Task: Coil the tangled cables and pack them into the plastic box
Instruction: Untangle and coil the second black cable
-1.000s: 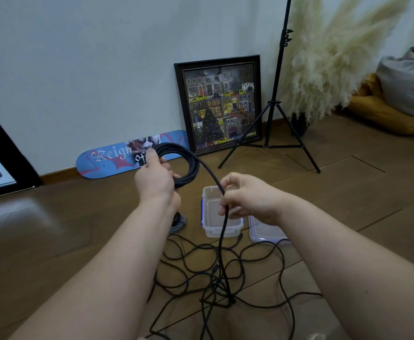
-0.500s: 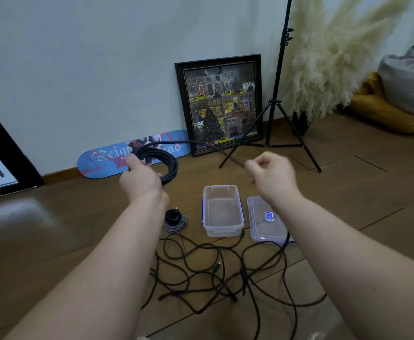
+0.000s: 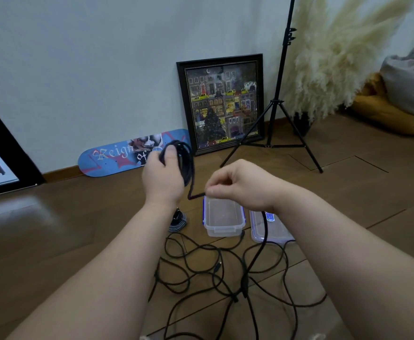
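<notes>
My left hand (image 3: 163, 176) grips a black cable coil (image 3: 185, 163), held up on its edge above the floor (image 3: 54, 241). My right hand (image 3: 238, 184) pinches the loose cable end, which runs flat from the coil toward it. The plastic box (image 3: 223, 217) sits open just below, long side pointing away from me, its lid (image 3: 271, 229) beside it. Tangled cables (image 3: 213, 271) cover the floor near me.

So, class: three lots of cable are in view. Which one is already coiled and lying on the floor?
The small striped coil, left of the plastic box. The black coil is held up in the left hand; the floor cables lie tangled.
</notes>
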Action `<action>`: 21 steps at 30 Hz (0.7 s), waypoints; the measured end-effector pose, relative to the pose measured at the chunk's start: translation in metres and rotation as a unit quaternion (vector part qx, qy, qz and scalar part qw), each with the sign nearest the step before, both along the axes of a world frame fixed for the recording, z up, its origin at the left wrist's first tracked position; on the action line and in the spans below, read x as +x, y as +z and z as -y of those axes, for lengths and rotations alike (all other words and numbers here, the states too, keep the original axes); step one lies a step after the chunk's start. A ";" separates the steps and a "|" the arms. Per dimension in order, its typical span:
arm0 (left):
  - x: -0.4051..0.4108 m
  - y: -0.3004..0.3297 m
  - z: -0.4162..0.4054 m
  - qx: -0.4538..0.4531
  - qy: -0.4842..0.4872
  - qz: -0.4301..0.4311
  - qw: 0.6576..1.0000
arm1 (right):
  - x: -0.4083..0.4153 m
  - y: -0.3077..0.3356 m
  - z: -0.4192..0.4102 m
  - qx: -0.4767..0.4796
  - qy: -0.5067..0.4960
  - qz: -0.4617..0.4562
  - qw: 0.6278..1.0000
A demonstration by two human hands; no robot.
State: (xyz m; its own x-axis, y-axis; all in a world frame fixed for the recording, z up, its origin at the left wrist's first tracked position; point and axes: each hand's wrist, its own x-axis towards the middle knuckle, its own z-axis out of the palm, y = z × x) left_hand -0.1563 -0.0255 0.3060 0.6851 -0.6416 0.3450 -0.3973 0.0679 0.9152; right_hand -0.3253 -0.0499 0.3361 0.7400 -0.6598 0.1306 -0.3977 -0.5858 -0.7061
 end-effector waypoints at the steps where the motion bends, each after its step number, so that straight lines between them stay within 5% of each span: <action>1: -0.002 -0.002 0.002 -0.004 -0.043 -0.014 0.999 | 0.000 0.001 0.000 0.030 -0.006 0.061 0.998; 6: -0.029 -0.005 -0.001 -0.015 -0.178 -0.075 0.981 | 0.003 -0.001 -0.001 0.151 -0.025 0.225 0.962; 21: -0.027 -0.007 0.006 0.010 -0.137 -0.183 0.974 | -0.002 -0.021 0.013 0.152 -0.142 0.261 0.943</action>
State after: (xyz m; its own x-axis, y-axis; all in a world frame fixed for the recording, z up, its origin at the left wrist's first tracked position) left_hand -0.1836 -0.0320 0.2989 0.5616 -0.8219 0.0958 -0.0145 0.1060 0.9943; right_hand -0.3270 -0.0627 0.3150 0.4156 -0.8871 0.2009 -0.0603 -0.2472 -0.9671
